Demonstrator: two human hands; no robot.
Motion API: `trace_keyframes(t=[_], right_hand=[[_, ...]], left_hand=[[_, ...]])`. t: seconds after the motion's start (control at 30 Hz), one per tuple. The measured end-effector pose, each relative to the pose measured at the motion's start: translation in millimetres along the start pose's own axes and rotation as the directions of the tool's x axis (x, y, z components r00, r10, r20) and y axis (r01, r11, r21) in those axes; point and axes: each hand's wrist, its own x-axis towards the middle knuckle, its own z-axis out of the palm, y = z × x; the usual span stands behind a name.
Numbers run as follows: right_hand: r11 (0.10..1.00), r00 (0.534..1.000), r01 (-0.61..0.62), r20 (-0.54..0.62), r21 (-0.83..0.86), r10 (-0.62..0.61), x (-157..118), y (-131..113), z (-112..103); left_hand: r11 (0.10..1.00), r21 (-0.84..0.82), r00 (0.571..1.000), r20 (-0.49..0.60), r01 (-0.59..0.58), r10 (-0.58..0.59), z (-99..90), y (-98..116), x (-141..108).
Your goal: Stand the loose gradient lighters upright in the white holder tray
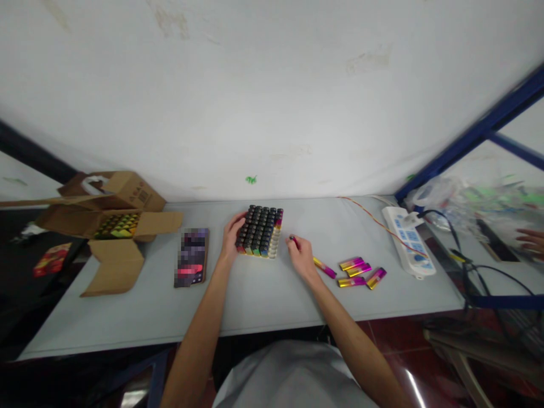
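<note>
A white tray [273, 247] stands on the table, filled with rows of upright lighters [258, 228] with black tops. Its right-hand column holds a few purple-and-gold lighters at the far end, and bare slots show at the near end. My left hand [231, 234] grips the tray's left side. Just right of the tray, my right hand [301, 256] is closed around a lighter [294, 240], whose dark top pokes out past the fingers. Beside that wrist lies a purple-and-yellow lighter [325, 268], and several more loose lighters [359, 270] lie further right.
A phone [191, 258] with a blurred screen lies left of the tray. Beyond it an open cardboard box [117, 255] holds yellowish items. A white power strip [408, 243] with cables sits at the right. Another person's hand [531, 242] shows at the far right edge.
</note>
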Motion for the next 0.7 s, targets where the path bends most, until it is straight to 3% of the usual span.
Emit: trace_keyframes(t=[0.7], right_hand=[[0.999,0.999,0.034,0.036,-0.007,-0.033,-0.6,-2.3,-0.9]], left_hand=[[1.0,0.022,1.0,0.004,0.003,-0.003,-0.6,-1.3,1.2]])
